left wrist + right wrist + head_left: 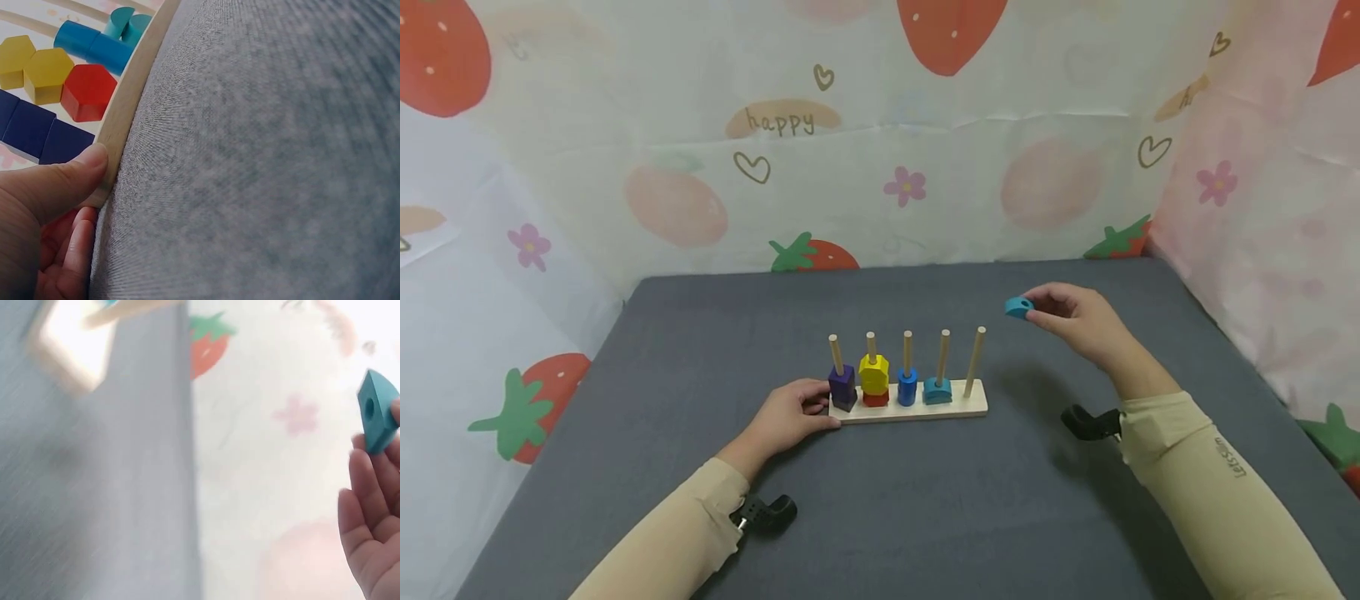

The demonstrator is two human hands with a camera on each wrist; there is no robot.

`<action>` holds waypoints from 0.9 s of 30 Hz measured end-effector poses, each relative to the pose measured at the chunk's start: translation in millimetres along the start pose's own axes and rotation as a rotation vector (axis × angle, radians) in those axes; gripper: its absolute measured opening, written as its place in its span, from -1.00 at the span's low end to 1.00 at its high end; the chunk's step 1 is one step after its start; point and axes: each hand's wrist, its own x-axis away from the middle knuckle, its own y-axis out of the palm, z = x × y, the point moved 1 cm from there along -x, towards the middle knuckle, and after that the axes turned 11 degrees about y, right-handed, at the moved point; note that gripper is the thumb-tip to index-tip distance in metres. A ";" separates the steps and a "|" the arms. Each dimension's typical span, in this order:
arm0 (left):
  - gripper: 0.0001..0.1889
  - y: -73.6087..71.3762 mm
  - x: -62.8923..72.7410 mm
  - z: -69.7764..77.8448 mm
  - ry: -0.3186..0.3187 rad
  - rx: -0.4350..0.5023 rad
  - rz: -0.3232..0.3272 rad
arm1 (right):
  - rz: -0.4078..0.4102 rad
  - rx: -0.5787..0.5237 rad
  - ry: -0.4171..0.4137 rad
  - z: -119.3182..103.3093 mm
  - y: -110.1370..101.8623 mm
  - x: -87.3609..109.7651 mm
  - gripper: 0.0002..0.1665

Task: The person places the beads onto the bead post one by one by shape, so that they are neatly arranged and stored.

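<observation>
My left hand grips the left end of a wooden peg board, thumb along the front edge. From left, its pegs carry dark purple blocks, yellow hexagonal blocks over a red one, blue cylinders and a teal half-round piece. The rightmost peg is bare. Raised above the table, right of and behind that peg, my right hand pinches another teal half-round block. A hole shows in its face.
A grey cloth covers the table. Printed sheets with strawberries and flowers hang behind it and at both sides. Each sleeved wrist has a black mount sticking out inward.
</observation>
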 end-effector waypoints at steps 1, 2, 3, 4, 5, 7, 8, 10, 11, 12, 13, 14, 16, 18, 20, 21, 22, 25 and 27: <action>-0.43 -0.2 0.2 -0.1 0.000 0.000 0.001 | 0.012 -0.022 -0.014 -7.5 -0.7 -0.5 -0.63; -0.43 -0.3 0.6 -0.3 -0.001 0.001 0.002 | 0.020 -0.043 -0.032 -15.0 -0.9 -1.0 -0.64; -0.43 -0.3 0.9 -0.5 -0.002 0.000 0.002 | 0.026 -0.063 -0.049 -22.5 -0.8 -1.0 -0.65; -0.43 -0.3 1.2 -0.7 -0.002 0.000 0.003 | 0.026 -0.086 -0.068 -29.3 0.0 -1.1 -0.65; -0.44 -0.2 1.6 -0.8 -0.001 -0.002 0.003 | 0.018 -0.101 -0.094 -36.1 1.0 -1.0 -0.66; -0.44 0.1 2.2 -0.9 -0.001 -0.008 0.003 | -0.006 -0.110 -0.147 -48.8 4.1 -0.4 -0.66; -0.44 0.3 2.4 -0.9 0.001 -0.009 0.002 | -0.019 -0.106 -0.171 -54.2 6.2 -0.4 -0.66; -0.44 0.7 2.4 -0.8 0.003 -0.011 0.000 | -0.044 -0.092 -0.203 -63.6 10.7 0.0 -0.66; -0.44 0.9 2.4 -1.0 0.004 -0.012 -0.001 | -0.054 -0.075 -0.212 -67.6 13.1 0.3 -0.66; -0.44 0.9 2.2 -1.1 0.002 -0.012 0.000 | -0.064 -0.061 -0.214 -71.0 15.7 0.5 -0.67; -0.43 1.0 2.1 -1.2 0.002 -0.009 0.000 | -0.075 -0.055 -0.212 -73.6 18.2 0.5 -0.67; -0.44 1.0 1.8 -1.3 0.004 -0.008 0.000 | -0.087 -0.046 -0.211 -75.6 20.6 0.6 -0.68; -0.44 0.8 1.3 -1.5 0.008 -0.008 0.000 | -0.109 -0.028 -0.200 -78.3 25.2 0.6 -0.68; -0.44 0.1 0.6 -1.3 0.012 -0.009 -0.001 | -0.127 -0.012 -0.189 -79.2 29.6 -0.2 -0.69; -0.43 -0.4 -0.2 -0.9 0.014 -0.010 -0.001 | -0.140 0.002 -0.173 -78.8 33.2 -0.9 -0.70; -0.43 -0.7 -0.3 -0.8 0.013 -0.011 -0.001 | -0.144 0.006 -0.163 -78.4 35.2 -1.2 -0.70; -0.43 -0.9 -0.4 -1.0 0.015 -0.011 -0.001 | -0.147 0.009 -0.152 -77.8 37.0 -1.4 -0.71; -0.42 -0.9 -0.6 -1.0 0.016 -0.012 -0.002 | -0.155 0.012 -0.112 -75.4 41.0 -1.5 -0.71; -0.42 -0.7 -0.4 -1.2 0.017 -0.013 -0.005 | -0.161 0.018 -0.097 -74.2 43.2 -1.7 -0.70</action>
